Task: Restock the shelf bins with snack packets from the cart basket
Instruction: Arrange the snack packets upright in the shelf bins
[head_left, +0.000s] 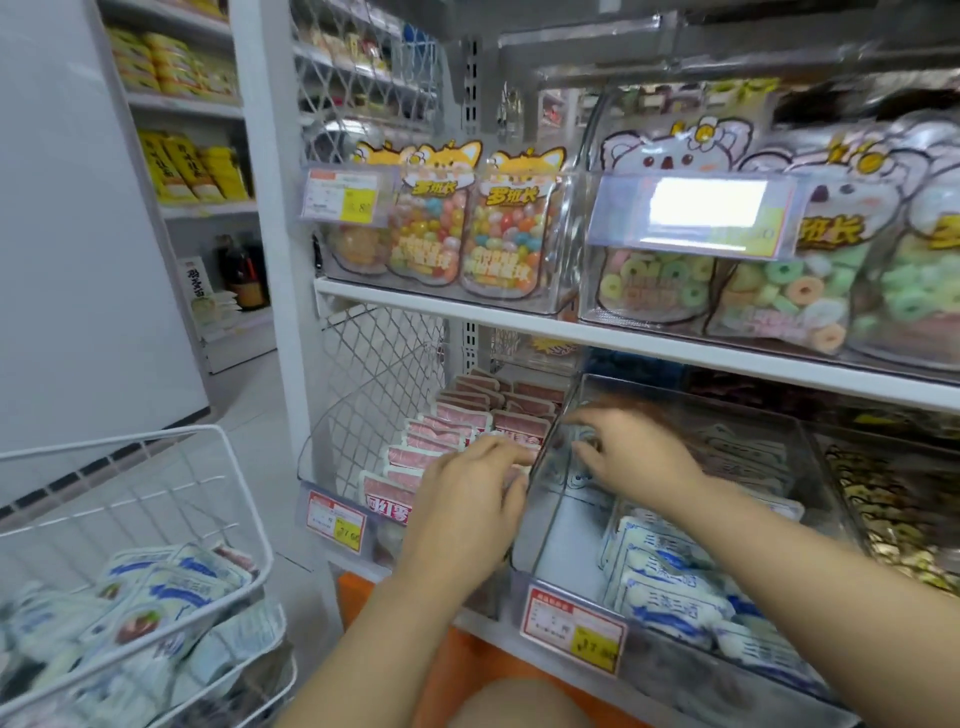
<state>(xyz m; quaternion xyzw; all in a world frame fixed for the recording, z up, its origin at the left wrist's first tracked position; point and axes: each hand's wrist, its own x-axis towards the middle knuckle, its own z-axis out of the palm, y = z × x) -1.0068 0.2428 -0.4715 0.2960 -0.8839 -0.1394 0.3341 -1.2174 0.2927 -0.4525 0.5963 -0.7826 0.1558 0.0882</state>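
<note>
Packets (171, 577) in basket (104, 442) lie low-left; left hand (467, 499) is nearer, resting loose on red packets (441, 426). Right hand (628, 452) is in bin (576, 535) (blurred, grip unclear).

pink-red packets (457, 441) in the left bin, white-and-blue packets (670, 597) beside, white wire basket (156, 467)

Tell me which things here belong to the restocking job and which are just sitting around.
Job: wire cart basket, its blue-white packets, the clear bin with matching packets, left hand, right hand.
Bystanders: jelly-bean bags, ring-gummy bags, yellow packs, gold-wrapped sweets.
</note>
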